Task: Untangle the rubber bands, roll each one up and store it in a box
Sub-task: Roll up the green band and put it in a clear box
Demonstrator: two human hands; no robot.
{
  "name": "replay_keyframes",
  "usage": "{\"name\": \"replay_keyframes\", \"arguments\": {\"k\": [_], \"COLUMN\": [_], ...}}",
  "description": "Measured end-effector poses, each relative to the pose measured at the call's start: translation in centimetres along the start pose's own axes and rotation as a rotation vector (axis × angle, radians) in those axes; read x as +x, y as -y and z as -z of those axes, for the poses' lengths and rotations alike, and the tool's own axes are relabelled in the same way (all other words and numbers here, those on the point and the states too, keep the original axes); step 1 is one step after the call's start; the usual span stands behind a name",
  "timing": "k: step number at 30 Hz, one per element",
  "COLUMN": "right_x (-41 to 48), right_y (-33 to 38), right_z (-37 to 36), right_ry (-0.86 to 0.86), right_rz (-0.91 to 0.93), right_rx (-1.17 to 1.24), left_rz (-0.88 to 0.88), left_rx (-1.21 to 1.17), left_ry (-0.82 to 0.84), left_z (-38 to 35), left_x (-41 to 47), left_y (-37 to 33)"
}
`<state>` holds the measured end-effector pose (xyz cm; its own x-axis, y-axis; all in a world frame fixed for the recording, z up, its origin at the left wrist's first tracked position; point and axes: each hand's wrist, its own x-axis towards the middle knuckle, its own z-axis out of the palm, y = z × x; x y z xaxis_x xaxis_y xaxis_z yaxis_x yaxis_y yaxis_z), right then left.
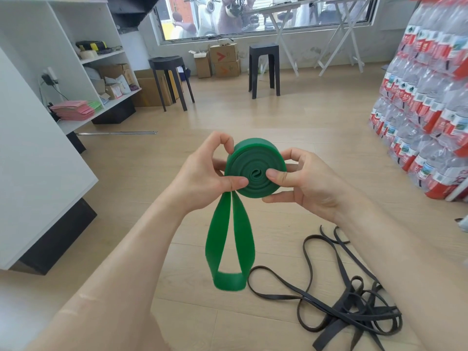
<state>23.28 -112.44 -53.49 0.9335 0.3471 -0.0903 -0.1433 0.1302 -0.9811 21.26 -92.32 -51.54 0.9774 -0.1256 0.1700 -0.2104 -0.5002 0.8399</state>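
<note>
Green rubber band (255, 158): centre of frame, held in the air between both hands. Most of its length is wound into a tight, flat coil. A doubled tail hangs from the coil's lower left edge and ends in a closed loop at lower centre. Rolling is judged well advanced but not finished, as the tail is not yet wound in.

Left hand (202, 173): thumb pressed on the coil's face, fingers curled over its upper left rim, pinching it.

Right hand (304, 181): thumb on the coil's face near the core, fingers wrapped behind and beneath, gripping it.

Black rubber bands (354, 305): lower right of frame, lying on the floor (278, 110) in a knotted heap with long loops trailing out to the left. None is untangled or rolled, so the greater part of the task is judged outstanding.

Storage: cardboard boxes (225, 60) stand at upper centre under the window. Whether any of them is the intended box cannot be told, and nothing is seen stored.

Materials: the green band is wide, flat, matt and smooth, its layers showing as neat concentric rings. The black bands are much narrower, thin, limp straps. The floor is pale wood-grain planking
</note>
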Motion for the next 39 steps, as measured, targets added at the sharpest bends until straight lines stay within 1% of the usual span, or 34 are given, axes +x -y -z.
{"name": "replay_keyframes", "arguments": {"k": [1,2,3,4,5,6,8,10,14,18,21,25,27,33,35,39], "right_x": [0.0,-0.1,-0.2,-0.4,-0.6,-0.8,-1.1,-1.2,-1.2,-0.9,-0.7,-0.5,-0.4,-0.2,-0.3,-0.3], "right_y": [0.3,0.8,1.2,1.6,1.8,2.0,1.7,1.3,0.9,0.6,0.5,0.6,0.5,0.1,0.0,-0.1], "right_z": [0.2,0.4,0.5,0.4,0.1,-0.3,-1.0,-1.2,-1.2,-1.1,-0.7,-0.3,-0.1,-0.1,-0.1,0.2], "right_ry": [0.008,0.002,-0.014,-0.028,-0.025,-0.004,0.046,0.074,0.066,0.056,0.038,0.016,0.019,-0.002,0.005,0.02], "right_rz": [0.012,0.05,0.106,0.176,0.238,0.279,0.293,0.257,0.229,0.238,0.263,0.278,0.273,0.249,0.222,0.145], "right_rx": [-0.181,-0.442,-0.708,-0.916,-1.06,-1.149,-1.237,-1.253,-1.277,-1.366,-1.288,-1.271,-1.259,-1.214,-1.17,-1.08], "left_rz": [-0.01,-0.021,-0.033,-0.046,-0.057,-0.063,-0.07,-0.08,-0.09,-0.004,0.066,0.122,0.129,0.074,0.063,0.072], "left_rx": [0.036,0.098,0.182,0.269,0.337,0.386,0.465,0.52,0.527,0.398,0.27,0.141,0.159,0.325,0.342,0.295], "left_ry": [0.0,0.01,0.03,0.062,0.1,0.133,0.17,0.194,0.227,0.206,0.181,0.246,0.242,0.086,0.088,0.139], "left_z": [0.1,0.2,0.2,0.1,-0.1,-0.4,-0.9,-1.2,-1.7,-1.8,-1.3,-0.2,-0.1,-0.4,-0.4,-0.5], "left_x": [-0.1,-0.1,-0.2,-0.3,-0.4,-0.5,-0.5,-0.4,-0.4,-0.1,0.1,0.0,0.0,0.3,0.3,0.2], "left_y": [-0.1,-0.2,-0.3,-0.4,-0.6,-0.7,-0.7,-0.8,-0.7,0.1,0.4,0.8,1.1,1.1,1.1,1.2]}}
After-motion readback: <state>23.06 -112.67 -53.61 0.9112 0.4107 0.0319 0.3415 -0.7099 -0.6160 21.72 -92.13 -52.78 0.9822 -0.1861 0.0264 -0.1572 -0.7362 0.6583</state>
